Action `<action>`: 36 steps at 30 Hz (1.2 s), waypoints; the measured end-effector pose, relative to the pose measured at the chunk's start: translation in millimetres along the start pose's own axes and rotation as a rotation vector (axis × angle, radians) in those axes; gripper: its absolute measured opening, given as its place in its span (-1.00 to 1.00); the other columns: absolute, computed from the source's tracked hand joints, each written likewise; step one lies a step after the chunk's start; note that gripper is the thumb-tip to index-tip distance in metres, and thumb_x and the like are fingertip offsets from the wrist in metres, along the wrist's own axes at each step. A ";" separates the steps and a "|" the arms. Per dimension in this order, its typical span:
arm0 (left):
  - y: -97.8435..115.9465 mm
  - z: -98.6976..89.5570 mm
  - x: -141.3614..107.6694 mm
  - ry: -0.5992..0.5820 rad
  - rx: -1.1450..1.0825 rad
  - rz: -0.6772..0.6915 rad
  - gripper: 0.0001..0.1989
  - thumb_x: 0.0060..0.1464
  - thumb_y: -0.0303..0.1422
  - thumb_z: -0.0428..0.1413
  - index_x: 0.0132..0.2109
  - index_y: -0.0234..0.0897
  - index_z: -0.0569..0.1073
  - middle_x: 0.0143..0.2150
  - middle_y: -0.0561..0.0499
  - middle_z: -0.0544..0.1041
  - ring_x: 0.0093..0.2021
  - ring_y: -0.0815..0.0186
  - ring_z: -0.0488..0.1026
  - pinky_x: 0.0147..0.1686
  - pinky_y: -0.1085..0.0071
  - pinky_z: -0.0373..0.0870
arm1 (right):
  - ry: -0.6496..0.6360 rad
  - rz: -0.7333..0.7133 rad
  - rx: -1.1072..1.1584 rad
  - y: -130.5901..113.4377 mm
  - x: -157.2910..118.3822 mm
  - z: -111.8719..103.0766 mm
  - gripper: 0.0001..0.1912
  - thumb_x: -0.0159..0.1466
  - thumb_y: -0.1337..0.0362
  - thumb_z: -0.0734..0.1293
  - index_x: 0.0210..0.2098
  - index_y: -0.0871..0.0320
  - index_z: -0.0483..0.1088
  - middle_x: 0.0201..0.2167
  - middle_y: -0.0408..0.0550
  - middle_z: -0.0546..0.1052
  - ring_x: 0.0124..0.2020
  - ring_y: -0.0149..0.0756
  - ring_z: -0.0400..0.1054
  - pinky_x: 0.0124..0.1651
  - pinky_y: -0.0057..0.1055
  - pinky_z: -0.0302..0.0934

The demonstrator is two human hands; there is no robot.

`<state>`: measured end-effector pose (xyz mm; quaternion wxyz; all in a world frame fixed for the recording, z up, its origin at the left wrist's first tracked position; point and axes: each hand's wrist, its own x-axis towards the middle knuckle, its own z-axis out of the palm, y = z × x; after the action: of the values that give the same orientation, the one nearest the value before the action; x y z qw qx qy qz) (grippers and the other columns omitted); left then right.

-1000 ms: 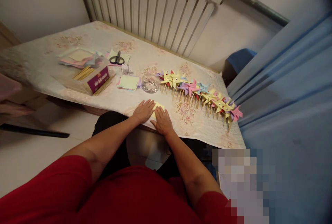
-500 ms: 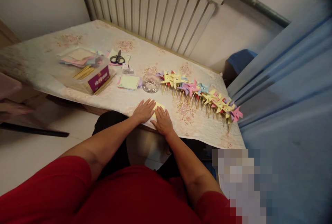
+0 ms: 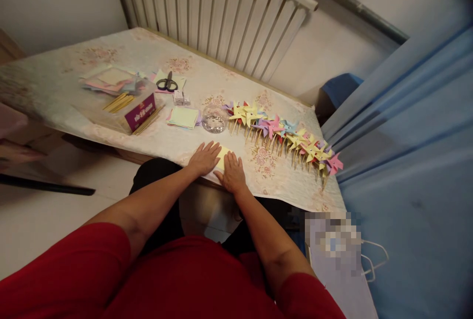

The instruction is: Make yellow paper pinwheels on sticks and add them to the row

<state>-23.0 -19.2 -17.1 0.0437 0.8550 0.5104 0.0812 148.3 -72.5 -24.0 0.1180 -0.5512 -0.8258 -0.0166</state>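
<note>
Shifted slightly outward since the earlier frame, away from the left hand [image 3: 204, 159]: the right hand [image 3: 233, 175], with a wider strip of flat pale-yellow paper [image 3: 221, 157] now exposed between the two. Little changed on the left side. To be read, by judgement, as light smoothing or pressing outward across the sheet; underside and any crease not visible. Grip: none closed on either side. On the left, palm down, fingers extended and slightly parted, in contact with the near-left part of the paper. On the right, likewise flattened, fingertips at the paper's right side, thumb angled inward towards the other hand; any pinch at the covered edge impossible to tell. Location of paper: at the near edge of the floral cloth-covered table [image 3: 192, 141], beneath and between the hands. Just beyond, a round clear plastic container of small shiny pieces [image 3: 214, 120], beside a stack of pale-green paper squares [image 3: 183, 117]. Farther left, black-handled scissors [image 3: 167, 84] on paper sheets, near small white boxes [image 3: 179, 97], and a clear plastic bin with a purple label [image 3: 141, 113]. To the right, in a long row, multicoloured paper pinwheels on thin wooden sticks [image 3: 272, 126].
</note>
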 end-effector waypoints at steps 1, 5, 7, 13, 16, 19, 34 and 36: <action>0.2 -0.6 -0.2 0.002 -0.005 0.000 -0.43 0.35 -0.23 -0.23 0.42 -0.27 0.18 0.49 -0.08 0.09 0.50 0.08 -0.06 0.42 0.00 -0.13 | 0.004 0.017 0.000 -0.1 -1.0 0.7 -0.16 0.38 -0.11 0.23 0.37 0.45 0.09 0.42 0.43 0.08 0.48 0.16 -0.14 0.44 0.17 -0.25; 1.1 -2.2 0.0 0.002 -0.019 -0.004 -0.43 0.35 -0.23 -0.21 0.42 -0.23 0.18 0.49 -0.07 0.09 0.50 0.09 -0.06 0.41 -0.02 -0.12 | 0.015 0.051 0.016 2.5 -7.3 2.1 -0.16 0.38 -0.10 0.24 0.37 0.45 0.08 0.42 0.45 0.07 0.47 0.18 -0.13 0.42 0.19 -0.22; 1.6 -2.6 0.4 -0.006 -0.015 -0.007 -0.44 0.35 -0.23 -0.21 0.42 -0.22 0.19 0.49 -0.06 0.10 0.50 0.09 -0.05 0.41 -0.02 -0.12 | 0.011 0.056 0.035 6.4 -11.1 1.7 -0.19 0.39 -0.08 0.23 0.37 0.45 0.09 0.41 0.44 0.09 0.47 0.16 -0.12 0.42 0.17 -0.19; 2.2 -2.4 0.3 -0.002 -0.008 -0.004 -0.42 0.35 -0.22 -0.22 0.42 -0.29 0.18 0.49 -0.09 0.10 0.49 0.07 -0.05 0.41 -0.03 -0.11 | 0.137 0.065 0.138 14.2 -10.4 -6.6 -0.25 0.44 -0.01 0.15 0.41 0.41 0.02 0.42 0.38 0.09 0.48 0.02 -0.12 0.44 0.05 -0.08; 1.5 -1.6 -0.2 0.017 -0.011 0.003 -0.43 0.35 -0.23 -0.21 0.42 -0.26 0.20 0.49 -0.09 0.12 0.49 0.07 -0.04 0.40 -0.04 -0.09 | 0.106 -0.084 0.151 7.1 -0.5 -9.7 -0.26 0.44 -0.02 0.16 0.40 0.40 0.04 0.43 0.33 0.10 0.49 -0.01 -0.15 0.46 0.03 -0.13; 0.7 -0.5 -0.6 0.029 -0.016 0.013 -0.44 0.36 -0.23 -0.23 0.41 -0.25 0.21 0.48 -0.09 0.13 0.49 0.07 -0.02 0.40 -0.04 -0.07 | 0.012 -0.135 0.142 -0.1 9.3 -8.0 -0.26 0.44 -0.03 0.17 0.38 0.41 0.08 0.41 0.32 0.15 0.47 -0.01 -0.07 0.46 0.01 -0.12; -0.8 -3.3 -2.7 0.019 0.002 0.037 -0.44 0.36 -0.21 -0.19 0.43 -0.21 0.18 0.48 -0.09 0.13 0.48 0.02 -0.02 0.40 -0.04 -0.09 | -0.041 -0.123 0.003 14.4 7.5 -3.0 -0.26 0.43 -0.04 0.19 0.37 0.42 0.10 0.42 0.34 0.12 0.47 0.07 -0.11 0.45 0.10 -0.22; -0.4 -5.9 -3.9 0.008 -0.001 0.050 -0.45 0.36 -0.20 -0.18 0.42 -0.18 0.20 0.48 -0.07 0.13 0.48 0.01 -0.03 0.40 -0.06 -0.10 | -0.038 -0.126 0.002 14.2 7.5 -2.0 -0.26 0.43 -0.04 0.19 0.38 0.42 0.09 0.42 0.33 0.12 0.47 0.07 -0.11 0.45 0.10 -0.21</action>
<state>-26.3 -22.5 -11.7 0.0397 0.8671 0.4890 0.0861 158.9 -60.5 -21.9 0.1018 -0.4981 -0.8610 -0.0127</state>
